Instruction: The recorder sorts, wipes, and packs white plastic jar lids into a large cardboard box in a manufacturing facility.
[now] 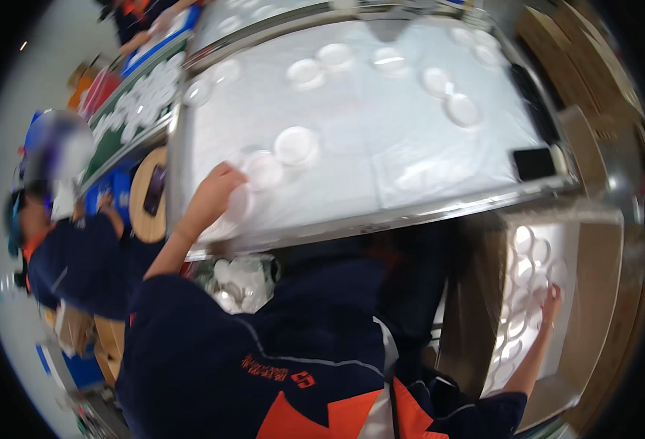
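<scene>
Over the near left corner of the white-covered table, my left hand is closed at the edge of a blurred white round piece. Two more such pieces lie just beyond it, a flat white disc and a rimmed one. Down at the right, my right hand reaches into an open cardboard box. Its bent fingers are together on one of the white round pieces there; the grip is partly hidden. Several similar pieces sit in rows along the box.
More white discs are scattered toward the table's far side. A dark rectangular object lies near its right corner, inside the raised metal rim. Beneath the left edge hangs a clear bag of white pieces. A co-worker sits at the left.
</scene>
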The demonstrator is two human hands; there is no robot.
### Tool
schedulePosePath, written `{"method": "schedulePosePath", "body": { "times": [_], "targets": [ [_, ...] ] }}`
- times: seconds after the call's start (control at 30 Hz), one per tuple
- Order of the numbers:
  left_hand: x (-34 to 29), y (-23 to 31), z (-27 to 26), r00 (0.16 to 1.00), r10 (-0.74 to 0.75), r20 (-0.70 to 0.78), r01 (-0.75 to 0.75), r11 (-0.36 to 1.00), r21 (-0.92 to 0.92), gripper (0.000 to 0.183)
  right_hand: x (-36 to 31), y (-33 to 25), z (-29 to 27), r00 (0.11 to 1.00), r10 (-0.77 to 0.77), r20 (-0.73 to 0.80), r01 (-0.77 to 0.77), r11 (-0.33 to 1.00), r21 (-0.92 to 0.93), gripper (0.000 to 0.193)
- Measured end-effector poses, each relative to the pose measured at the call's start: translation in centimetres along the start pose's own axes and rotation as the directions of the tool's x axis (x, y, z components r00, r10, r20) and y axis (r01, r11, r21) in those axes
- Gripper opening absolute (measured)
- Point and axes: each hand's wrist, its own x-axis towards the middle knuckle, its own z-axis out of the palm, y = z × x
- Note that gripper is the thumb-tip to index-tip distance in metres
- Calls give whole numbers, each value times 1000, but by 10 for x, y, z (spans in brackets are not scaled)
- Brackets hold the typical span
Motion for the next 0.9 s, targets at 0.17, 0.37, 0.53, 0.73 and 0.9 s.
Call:
{"method": "schedulePosePath", "body": {
  "times": [0.17, 0.37, 0.53, 0.73, 0.9],
  "targets": [
    [6, 43, 9, 928, -184, -324, -50, 800, -598, 28, -27, -42, 35, 967, -222, -123, 196, 961, -196, 46],
    [54, 164, 86, 989, 106, 98, 92, 63, -994, 37, -46, -120, 38, 997, -36, -66, 25, 986, -164, 54],
    [76, 300, 118, 851, 438, 290, 472, -396, -788, 40, -129, -182, 6, 988, -143, -50, 148, 984, 101, 54],
    [67, 336, 114, 684, 691, 234, 728, -668, -155, 49, -240, -274, -13, 888, -339, 310, 139, 841, 523, 46],
    [67, 350, 113, 719, 636, 282, 693, -618, -371, 49, -242, -291, -19, 868, -350, 352, 50, 767, 640, 44]
  ]
}}
